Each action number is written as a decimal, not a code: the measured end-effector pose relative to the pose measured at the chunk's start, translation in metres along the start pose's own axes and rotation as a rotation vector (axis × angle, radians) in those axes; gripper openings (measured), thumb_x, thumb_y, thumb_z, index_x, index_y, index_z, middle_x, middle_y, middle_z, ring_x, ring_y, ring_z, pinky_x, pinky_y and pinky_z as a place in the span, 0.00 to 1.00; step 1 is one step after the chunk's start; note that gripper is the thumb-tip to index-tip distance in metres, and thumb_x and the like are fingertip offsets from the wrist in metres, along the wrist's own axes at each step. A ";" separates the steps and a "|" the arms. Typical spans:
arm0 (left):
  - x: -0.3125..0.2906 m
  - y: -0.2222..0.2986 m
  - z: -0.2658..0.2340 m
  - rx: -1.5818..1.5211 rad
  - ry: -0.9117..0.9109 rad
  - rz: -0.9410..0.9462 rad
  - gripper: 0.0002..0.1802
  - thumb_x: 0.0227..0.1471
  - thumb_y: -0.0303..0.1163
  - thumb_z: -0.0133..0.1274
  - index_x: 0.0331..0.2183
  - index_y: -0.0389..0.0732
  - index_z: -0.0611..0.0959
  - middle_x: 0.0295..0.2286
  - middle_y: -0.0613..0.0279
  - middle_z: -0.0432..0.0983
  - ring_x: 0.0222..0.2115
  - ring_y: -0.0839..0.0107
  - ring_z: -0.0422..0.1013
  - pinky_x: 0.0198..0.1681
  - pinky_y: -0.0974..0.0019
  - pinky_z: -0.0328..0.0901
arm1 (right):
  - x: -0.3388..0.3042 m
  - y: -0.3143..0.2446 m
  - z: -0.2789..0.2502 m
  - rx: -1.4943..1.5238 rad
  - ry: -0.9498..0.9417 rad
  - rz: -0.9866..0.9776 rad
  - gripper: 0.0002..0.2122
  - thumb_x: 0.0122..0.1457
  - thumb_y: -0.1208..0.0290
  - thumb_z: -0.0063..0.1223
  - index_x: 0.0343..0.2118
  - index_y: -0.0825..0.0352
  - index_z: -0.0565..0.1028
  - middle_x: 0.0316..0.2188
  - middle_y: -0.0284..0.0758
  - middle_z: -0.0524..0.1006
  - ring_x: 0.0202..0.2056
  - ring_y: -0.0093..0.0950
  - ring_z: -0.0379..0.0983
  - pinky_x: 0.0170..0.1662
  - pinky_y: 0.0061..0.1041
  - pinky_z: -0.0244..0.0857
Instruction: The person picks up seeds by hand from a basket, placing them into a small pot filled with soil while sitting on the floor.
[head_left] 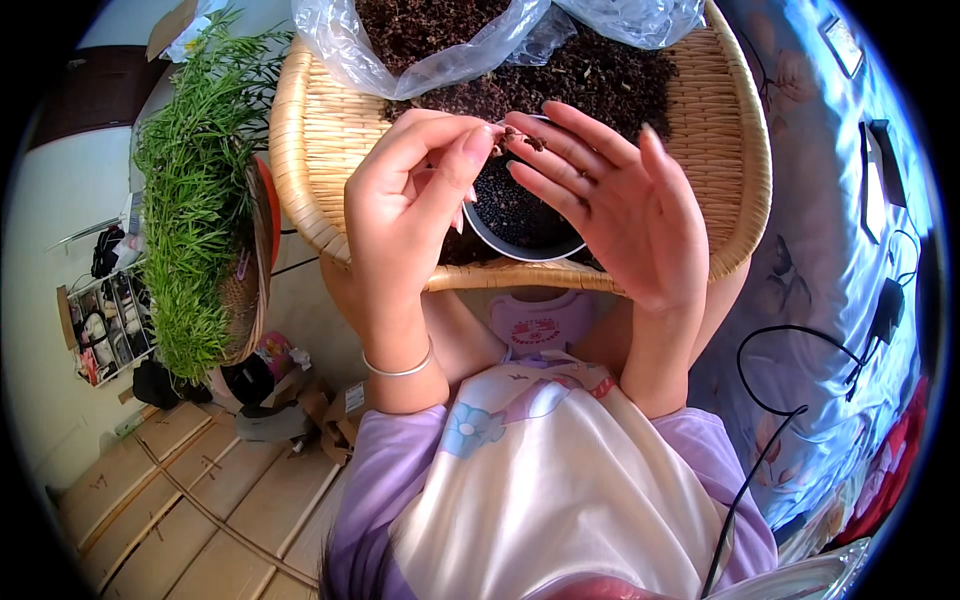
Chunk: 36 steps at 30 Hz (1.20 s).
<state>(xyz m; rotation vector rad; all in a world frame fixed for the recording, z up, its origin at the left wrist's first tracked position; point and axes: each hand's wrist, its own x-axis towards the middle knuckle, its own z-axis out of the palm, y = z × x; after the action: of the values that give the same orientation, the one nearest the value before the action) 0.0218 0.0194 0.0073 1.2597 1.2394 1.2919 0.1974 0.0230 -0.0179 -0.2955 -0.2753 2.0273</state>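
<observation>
My left hand (405,190) pinches a small dark brown dried sprig (520,140) between thumb and forefinger. Palm up and fingers stretched out, my right hand (640,215) is open just beside it, its fingertips near the sprig; a few dark specks show by the fingers. Below both hands stands a round bowl (535,256) with a pale rim, holding small black seeds (515,208). My hands cover part of the bowl. Around and behind it, reddish-brown dried husks (630,88) lie heaped on a woven wicker tray (725,150).
A clear plastic bag (425,78) of the same husks rests at the tray's far side. Left stands a bushy green plant (195,200); flattened cardboard (220,500) covers the floor. To the right, a blue flowered bedspread (800,290) carries a black cable (760,405).
</observation>
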 end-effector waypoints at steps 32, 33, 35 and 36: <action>0.000 0.002 -0.002 0.009 -0.004 0.052 0.07 0.54 0.25 0.54 0.33 0.31 0.81 0.29 0.66 0.73 0.21 0.86 0.65 0.20 0.82 0.58 | 0.002 -0.001 0.006 -0.116 0.092 -0.094 0.23 0.53 0.86 0.39 0.55 0.83 0.57 0.54 0.59 0.62 0.58 0.47 0.60 0.63 0.38 0.53; 0.000 0.002 -0.001 0.038 0.007 0.087 0.06 0.53 0.24 0.54 0.33 0.32 0.81 0.29 0.65 0.74 0.21 0.85 0.65 0.20 0.82 0.59 | 0.002 0.002 0.007 -0.121 0.105 -0.104 0.23 0.55 0.84 0.40 0.55 0.83 0.57 0.54 0.58 0.62 0.57 0.46 0.60 0.63 0.38 0.54; 0.001 0.001 0.002 0.225 0.046 0.255 0.05 0.51 0.23 0.56 0.33 0.33 0.82 0.28 0.64 0.74 0.22 0.83 0.67 0.21 0.80 0.61 | 0.003 0.010 0.005 -0.112 0.134 -0.098 0.21 0.59 0.79 0.42 0.54 0.83 0.57 0.53 0.57 0.63 0.55 0.45 0.63 0.62 0.36 0.56; 0.002 -0.001 0.005 0.383 0.075 0.388 0.05 0.49 0.22 0.57 0.32 0.35 0.83 0.28 0.63 0.74 0.22 0.81 0.67 0.21 0.79 0.62 | 0.003 0.015 0.003 -0.098 0.150 -0.081 0.21 0.61 0.76 0.43 0.54 0.83 0.57 0.53 0.57 0.63 0.54 0.43 0.65 0.61 0.35 0.57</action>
<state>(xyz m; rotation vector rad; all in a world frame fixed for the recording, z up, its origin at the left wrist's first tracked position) 0.0269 0.0215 0.0066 1.8079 1.3858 1.4243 0.1825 0.0183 -0.0197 -0.4881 -0.2886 1.9039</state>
